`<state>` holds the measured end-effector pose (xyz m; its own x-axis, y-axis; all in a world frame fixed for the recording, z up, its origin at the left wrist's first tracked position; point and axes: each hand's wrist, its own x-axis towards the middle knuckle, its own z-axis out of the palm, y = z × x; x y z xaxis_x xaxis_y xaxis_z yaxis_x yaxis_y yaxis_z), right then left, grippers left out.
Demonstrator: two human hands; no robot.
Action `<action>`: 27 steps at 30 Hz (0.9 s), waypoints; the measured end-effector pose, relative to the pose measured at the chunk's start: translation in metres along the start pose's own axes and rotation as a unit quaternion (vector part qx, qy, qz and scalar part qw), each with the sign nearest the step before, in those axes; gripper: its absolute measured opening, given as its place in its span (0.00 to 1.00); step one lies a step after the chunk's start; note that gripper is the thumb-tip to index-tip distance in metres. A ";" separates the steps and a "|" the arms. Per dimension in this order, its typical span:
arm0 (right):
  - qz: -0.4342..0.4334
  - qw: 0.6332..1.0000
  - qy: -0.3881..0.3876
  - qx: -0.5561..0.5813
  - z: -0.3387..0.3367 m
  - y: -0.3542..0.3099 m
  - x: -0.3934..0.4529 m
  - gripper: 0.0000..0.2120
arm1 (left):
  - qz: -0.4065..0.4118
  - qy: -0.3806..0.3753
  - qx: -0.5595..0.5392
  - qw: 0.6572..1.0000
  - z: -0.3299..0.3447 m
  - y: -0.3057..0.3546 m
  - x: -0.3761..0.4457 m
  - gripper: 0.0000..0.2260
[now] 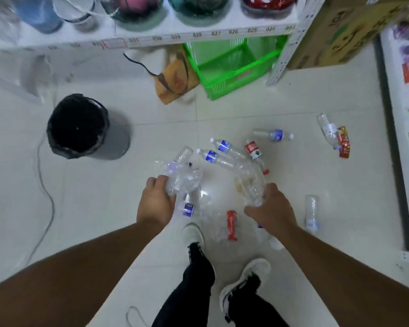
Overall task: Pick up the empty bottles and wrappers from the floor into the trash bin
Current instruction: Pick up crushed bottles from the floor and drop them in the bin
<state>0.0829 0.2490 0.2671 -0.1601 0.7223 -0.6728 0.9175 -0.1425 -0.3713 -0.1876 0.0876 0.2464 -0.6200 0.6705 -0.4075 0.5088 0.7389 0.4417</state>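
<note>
My left hand [156, 201] grips a bunch of crumpled clear bottles [182, 178]. My right hand [270, 207] holds a crushed clear bottle [250, 185]. Between my hands and beyond them, several empty bottles lie on the white tiles: two with blue labels [219, 158], one with a red label [254, 152], another blue-labelled one [274, 135]. A red wrapper [232, 225] lies near my feet. A clear bottle [311, 212] lies to the right. Far right, a bottle [327, 128] sits beside a red wrapper [344, 142]. The grey trash bin [118, 142] with a black liner stands at the left.
A white shelf unit [151, 36] runs along the back, with a green plastic crate [234, 69] and a brown paper bag [175, 79] under it. A cardboard box [335, 31] stands back right. A shelf base [397, 161] borders the right. A grey cable [45, 190] trails left.
</note>
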 end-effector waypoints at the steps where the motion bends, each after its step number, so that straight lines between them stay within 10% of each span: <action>1: -0.003 1.000 -0.001 0.007 0.005 -0.011 -0.004 0.30 | -0.001 0.009 -0.002 1.000 -0.011 -0.007 -0.001 0.19; 13: -0.107 0.993 -0.054 -0.006 0.059 -0.110 -0.067 0.27 | -0.110 0.089 -0.049 0.989 -0.105 -0.102 -0.057 0.18; 27: -0.029 0.996 -0.074 0.036 0.240 -0.322 -0.084 0.26 | -0.102 0.064 -0.091 0.988 -0.228 -0.340 0.015 0.16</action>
<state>-0.2866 0.0722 0.2897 -0.2691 0.6230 -0.7345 0.8774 -0.1560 -0.4537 -0.5057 -0.1683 0.2723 -0.7755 0.4855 -0.4036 0.2557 0.8260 0.5022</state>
